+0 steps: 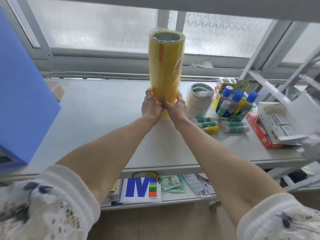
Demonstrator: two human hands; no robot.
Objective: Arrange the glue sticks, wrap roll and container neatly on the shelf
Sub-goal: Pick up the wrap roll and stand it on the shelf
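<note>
A tall yellow wrap roll (165, 64) stands upright at the middle of the white shelf (103, 122), its hollow grey core facing up. My left hand (151, 106) and my right hand (174, 106) both clasp its bottom end. To the right, a round clear container (199, 101) holds rolled material. Beside it, a small open box (232, 116) holds blue-capped glue sticks (235, 101) standing up. Several more glue sticks (220, 124) lie loose on the shelf in front of the box.
A large blue box (22, 94) stands at the shelf's left end. A red box (263, 134) and white cartons (277, 122) sit at the right end near a metal frame (277, 70). The lower shelf holds papers and packets (142, 187). Frosted windows run behind.
</note>
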